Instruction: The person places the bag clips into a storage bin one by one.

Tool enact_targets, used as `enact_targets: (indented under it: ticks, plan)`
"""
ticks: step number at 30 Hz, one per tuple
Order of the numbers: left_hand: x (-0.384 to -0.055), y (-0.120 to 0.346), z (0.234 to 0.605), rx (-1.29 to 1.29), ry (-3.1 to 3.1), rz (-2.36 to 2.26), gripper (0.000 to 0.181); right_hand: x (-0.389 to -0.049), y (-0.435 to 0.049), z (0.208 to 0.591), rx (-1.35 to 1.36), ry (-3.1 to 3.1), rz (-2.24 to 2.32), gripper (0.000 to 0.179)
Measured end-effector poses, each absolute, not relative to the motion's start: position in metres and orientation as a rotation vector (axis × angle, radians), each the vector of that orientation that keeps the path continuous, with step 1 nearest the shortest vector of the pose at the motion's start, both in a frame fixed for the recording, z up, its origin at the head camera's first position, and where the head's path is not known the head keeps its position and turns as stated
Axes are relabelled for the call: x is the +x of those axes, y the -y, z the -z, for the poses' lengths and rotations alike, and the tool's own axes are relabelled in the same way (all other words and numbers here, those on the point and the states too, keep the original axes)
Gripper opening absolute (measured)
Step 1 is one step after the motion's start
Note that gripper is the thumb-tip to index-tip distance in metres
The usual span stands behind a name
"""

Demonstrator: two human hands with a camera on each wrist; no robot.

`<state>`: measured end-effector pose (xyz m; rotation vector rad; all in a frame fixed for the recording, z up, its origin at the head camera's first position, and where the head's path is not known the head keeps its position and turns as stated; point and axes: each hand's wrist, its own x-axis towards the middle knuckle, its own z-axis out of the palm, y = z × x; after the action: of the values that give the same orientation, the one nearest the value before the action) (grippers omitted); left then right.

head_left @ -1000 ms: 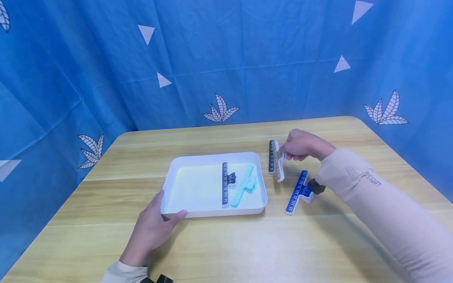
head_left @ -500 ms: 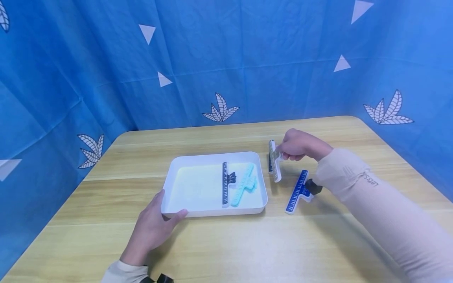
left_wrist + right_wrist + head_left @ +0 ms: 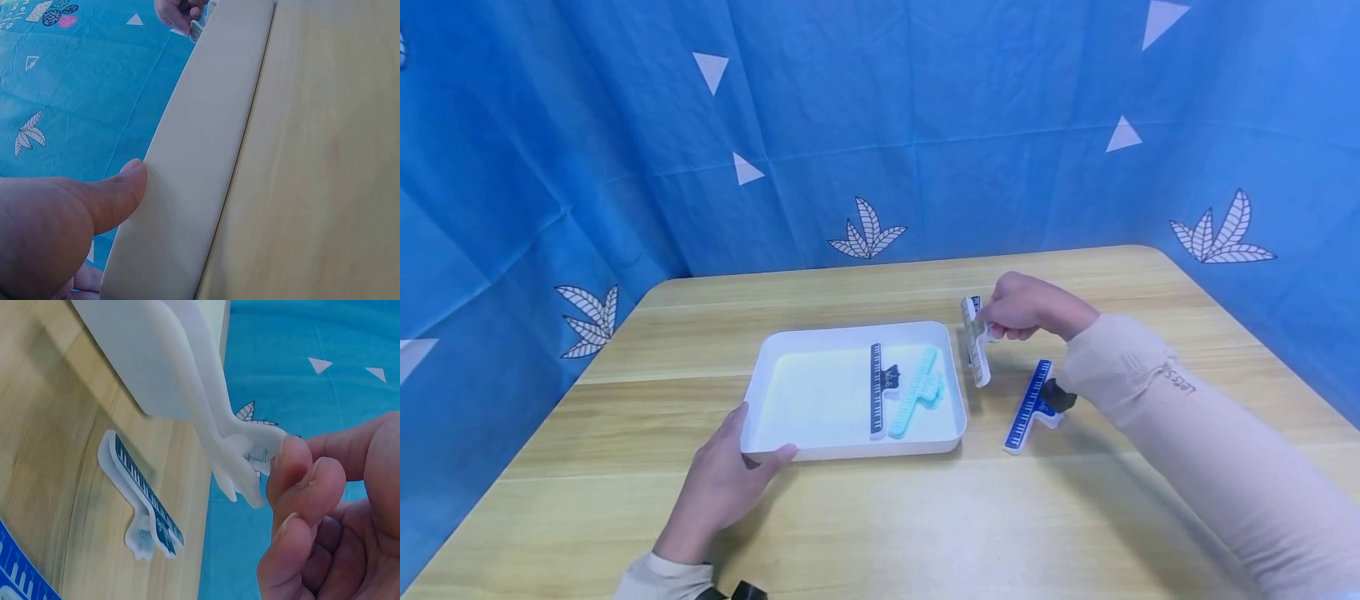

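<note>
In the head view my right hand (image 3: 1022, 308) pinches a white long-jawed piano-key clip (image 3: 976, 342) with a pale gold face by its handle, above the table right of the white tray (image 3: 835, 454). Thumb and fingertips meet on that handle in the right wrist view. A black keyboard-patterned clip (image 3: 147, 494) lies on the table below, partly covered in the head view. My left hand (image 3: 730, 475) holds the tray's near left corner, thumb along the front wall. Inside the tray, toward its right side, lie another black clip (image 3: 877, 392) and a turquoise clip (image 3: 915, 392).
A blue piano-key clip (image 3: 1028, 408) lies on the table under my right wrist, near a black wrist device (image 3: 1058, 396). The wooden table (image 3: 880, 525) is backed by a blue curtain (image 3: 820, 150) with white leaf and triangle prints.
My right hand has shifted slightly left with the held clip, which now hangs over the black clip on the table. The left hand and tray stay in place.
</note>
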<state>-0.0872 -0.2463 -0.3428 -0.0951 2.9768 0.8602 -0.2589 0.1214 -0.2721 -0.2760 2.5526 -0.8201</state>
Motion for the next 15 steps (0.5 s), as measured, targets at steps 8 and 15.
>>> enact_targets:
  ticks: [8,15]
  plan:
    - [-0.0895,0.248,0.3424,-0.089,-2.979,-0.878,0.103,-0.2576,-0.1169,0.2673,-0.296,-2.578,0.8,0.033]
    - [-0.0891,0.2491,0.3417,-0.078,-2.98,-0.846,0.103,-0.2583,-0.1118,0.2662,-0.302,-2.583,0.789,0.035]
